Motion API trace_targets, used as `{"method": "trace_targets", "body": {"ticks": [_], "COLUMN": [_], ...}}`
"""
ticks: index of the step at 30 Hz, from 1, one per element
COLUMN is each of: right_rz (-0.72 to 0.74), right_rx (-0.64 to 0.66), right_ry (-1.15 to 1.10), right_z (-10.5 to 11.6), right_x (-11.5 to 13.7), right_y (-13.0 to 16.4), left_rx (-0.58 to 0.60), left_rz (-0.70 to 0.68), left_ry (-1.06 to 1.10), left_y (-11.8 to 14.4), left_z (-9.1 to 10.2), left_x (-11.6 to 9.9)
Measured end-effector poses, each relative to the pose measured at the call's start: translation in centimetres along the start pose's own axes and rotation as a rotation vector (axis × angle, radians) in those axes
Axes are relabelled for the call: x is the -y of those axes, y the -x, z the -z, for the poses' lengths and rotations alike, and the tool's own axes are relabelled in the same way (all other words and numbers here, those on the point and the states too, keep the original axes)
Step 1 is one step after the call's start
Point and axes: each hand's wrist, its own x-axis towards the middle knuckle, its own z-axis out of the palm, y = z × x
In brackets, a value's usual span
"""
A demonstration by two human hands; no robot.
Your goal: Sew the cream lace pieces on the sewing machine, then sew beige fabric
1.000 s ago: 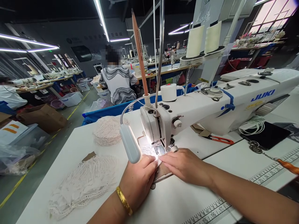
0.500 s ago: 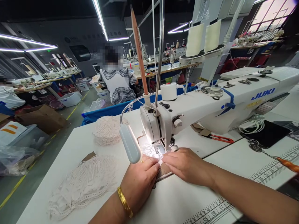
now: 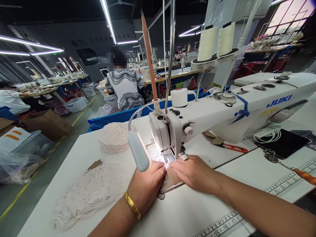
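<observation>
A strip of white lace [image 3: 155,153] lies under the needle area of a white sewing machine [image 3: 172,126], brightly lit by a small clip-on lamp [image 3: 138,151]. At the lace's near left edge, my left hand [image 3: 149,179] has its fingers bunched together and pressed on it. Across from it, my right hand [image 3: 195,171] holds the other edge with fingers together, close to the presser foot. The fingertips of both hands nearly meet; how the lace sits beneath them is partly hidden. Between the hands a brownish plate [image 3: 172,179] shows.
Lace pieces [image 3: 91,191] and a lace pile [image 3: 116,137] lie left on the white table. Red-handled snips [image 3: 234,147], a black phone-like slab [image 3: 287,143] and a keychain [image 3: 271,155] lie right. A pencil [image 3: 149,54] stands on the machine. A co-worker [image 3: 124,84] sits ahead.
My left hand has shifted slightly left and my fingertips sit a little further toward the machine. More of the brownish plate shows between my hands. The view has moved slightly.
</observation>
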Motion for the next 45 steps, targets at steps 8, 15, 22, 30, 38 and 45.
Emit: {"method": "trace_targets", "body": {"ticks": [8,15,22,30,38,45], "right_rz": [-0.026,-0.026,0.017,0.241,0.013,0.267], "right_rx": [-0.049,-0.059,-0.052,-0.027,-0.155,0.067], "right_ry": [-0.004,-0.032,-0.026,-0.209,0.098,-0.214], "right_z": [-0.2,0.4,0.1,1.0,2.5,2.8], "right_x": [0.1,0.4,0.2,2.0,-0.9,0.4], "right_y": [-0.1,-0.1,0.0,0.1,0.2,0.2], "left_rx": [0.036,0.060,0.061,-0.035,0.047,0.024], "left_rz": [0.069,0.104,0.132,0.248,0.206,0.191], "left_ry": [-0.025,-0.024,0.038,-0.043,0.010,-0.025], "left_y": [0.0,0.2,0.4,0.4,0.3,0.6], "left_z": [-0.1,-0.2,0.2,1.0,2.5,1.7], "left_x": [0.5,0.5,0.5,1.7,0.3,1.0]}}
